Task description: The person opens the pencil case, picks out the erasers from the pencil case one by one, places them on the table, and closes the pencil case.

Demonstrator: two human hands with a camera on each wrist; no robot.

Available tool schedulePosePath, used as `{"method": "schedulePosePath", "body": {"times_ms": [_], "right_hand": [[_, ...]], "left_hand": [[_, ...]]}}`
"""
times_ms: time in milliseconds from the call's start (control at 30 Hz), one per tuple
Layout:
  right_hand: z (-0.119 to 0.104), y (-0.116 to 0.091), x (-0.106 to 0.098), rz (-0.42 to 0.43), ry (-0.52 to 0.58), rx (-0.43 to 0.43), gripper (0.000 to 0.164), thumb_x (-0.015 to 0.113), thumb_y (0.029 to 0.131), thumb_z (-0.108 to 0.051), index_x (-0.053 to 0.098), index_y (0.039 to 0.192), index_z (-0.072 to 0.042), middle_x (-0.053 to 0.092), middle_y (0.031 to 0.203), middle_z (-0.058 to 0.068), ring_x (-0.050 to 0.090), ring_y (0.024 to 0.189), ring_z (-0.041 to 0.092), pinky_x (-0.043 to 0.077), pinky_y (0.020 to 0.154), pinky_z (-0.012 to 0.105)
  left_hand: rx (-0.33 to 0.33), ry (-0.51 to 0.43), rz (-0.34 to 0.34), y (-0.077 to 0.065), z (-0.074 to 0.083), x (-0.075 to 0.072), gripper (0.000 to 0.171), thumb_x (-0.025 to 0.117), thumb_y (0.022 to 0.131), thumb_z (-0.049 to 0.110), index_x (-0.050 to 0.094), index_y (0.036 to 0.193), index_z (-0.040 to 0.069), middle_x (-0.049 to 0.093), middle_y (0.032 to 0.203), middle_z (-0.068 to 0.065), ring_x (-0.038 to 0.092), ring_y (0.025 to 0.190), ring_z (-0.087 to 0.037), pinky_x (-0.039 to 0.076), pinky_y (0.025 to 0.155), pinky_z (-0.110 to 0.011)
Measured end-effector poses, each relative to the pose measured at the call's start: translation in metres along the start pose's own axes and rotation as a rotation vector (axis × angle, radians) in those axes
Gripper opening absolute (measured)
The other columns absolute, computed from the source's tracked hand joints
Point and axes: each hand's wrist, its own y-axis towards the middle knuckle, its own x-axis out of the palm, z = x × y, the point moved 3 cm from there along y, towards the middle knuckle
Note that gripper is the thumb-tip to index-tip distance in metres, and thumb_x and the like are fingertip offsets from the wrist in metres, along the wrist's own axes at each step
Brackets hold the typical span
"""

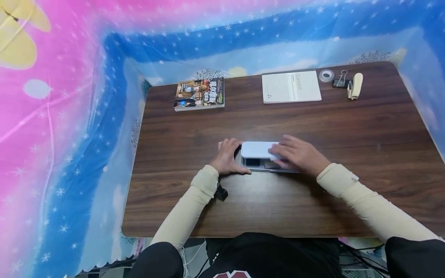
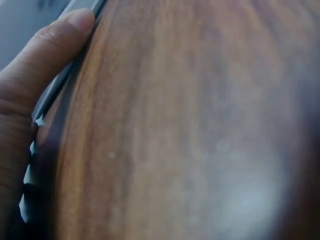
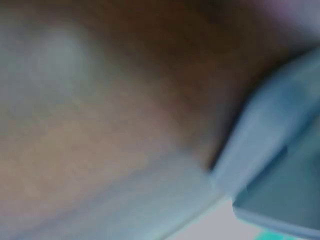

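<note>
In the head view, a long white case (image 1: 256, 149) with rounded corners lies at the middle of the table. Along its near side a gap shows a dark interior (image 1: 252, 162). My left hand (image 1: 227, 156) holds the case's left end, fingers at the far corner and thumb at the near edge. That thumb (image 2: 55, 45) presses on the grey edge (image 2: 52, 92) in the left wrist view. Over the right part, my right hand (image 1: 300, 154) grips the white top, its fingertips blurred and partly hiding the case. A grey-blue edge (image 3: 265, 125) appears close up in the right wrist view.
A comic-style book (image 1: 199, 94) lies at the back left of the wooden table (image 1: 180, 154). At the back right are a notepad (image 1: 291, 87), a tape roll (image 1: 326, 75), a black binder clip (image 1: 341, 82) and a cream stapler (image 1: 356, 87). Patterned cloth (image 1: 194, 42) surrounds the table.
</note>
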Motion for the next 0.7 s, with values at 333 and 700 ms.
{"method": "schedulePosePath", "body": {"times_ms": [333,700], "right_hand": [[0.05,0.01,-0.03,0.166,-0.061,0.401,0.015,0.083,0.091,-0.01,0.078,0.104,-0.003,0.077,0.104,0.014,0.062,0.09,0.036,0.041,0.077,0.051],[0.1,-0.026,-0.009,0.321,0.25,0.995,0.018,0.072,0.099,0.0,0.076,0.117,-0.002,0.072,0.097,0.014,0.058,0.082,0.005,0.043,0.075,0.015]], "left_hand": [[-0.027,-0.028,0.116,-0.01,-0.001,0.002,0.1,0.103,0.057,0.051,0.065,0.138,0.005,0.063,0.135,-0.01,0.053,0.118,-0.031,0.033,0.101,-0.053],[-0.019,0.005,0.144,-0.011,0.002,0.006,0.101,0.101,0.058,0.057,0.064,0.14,0.012,0.064,0.134,-0.006,0.052,0.12,-0.027,0.035,0.098,-0.05]]}}
